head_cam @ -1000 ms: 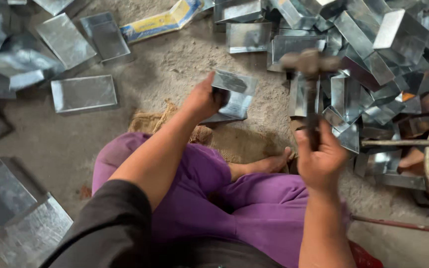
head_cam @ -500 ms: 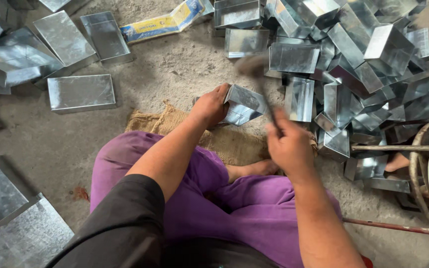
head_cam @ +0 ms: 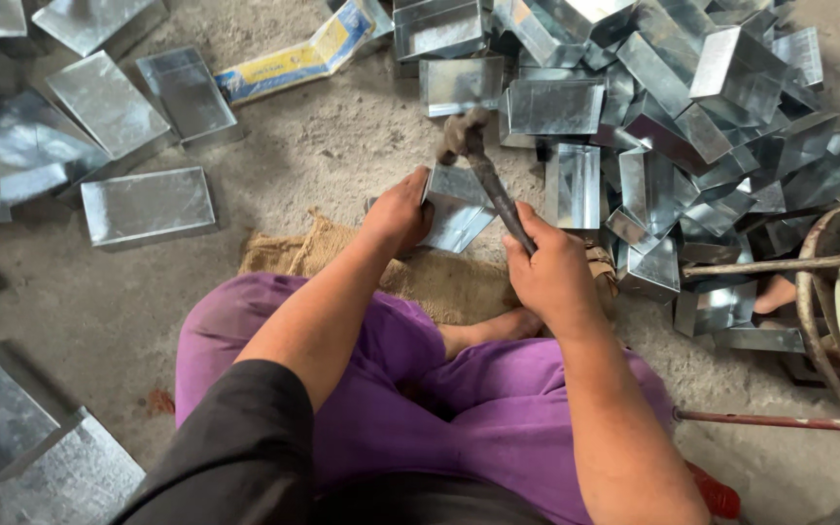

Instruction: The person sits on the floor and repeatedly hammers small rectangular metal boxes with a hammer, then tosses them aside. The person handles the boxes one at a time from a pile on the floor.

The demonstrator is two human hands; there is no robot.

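Right now your left hand (head_cam: 399, 212) is clamped on the near-left edge of the shiny folded sheet-metal tray (head_cam: 459, 206), which sits tilted on the brown burlap sack (head_cam: 410, 272) spread on the concrete floor (head_cam: 323, 146) in front of your knees. Your right hand (head_cam: 551, 272) is wrapped tight round the handle of the dark, rusty-headed hammer (head_cam: 483, 175), whose head hangs just above the tray's far edge.

Your thumb and fingers lie close beside the spot the head is aimed at, so a blow that glances off the slanted metal could land on them. The tray rests on soft cloth and on one edge, so it may skid or twist under the strike and drag its cut rim across your palm. Your bare foot (head_cam: 498, 326) pokes out just below the tray, where a slipped hammer could fall. The heap of similar galvanised trays (head_cam: 673, 107) at the far right crowds your swing.
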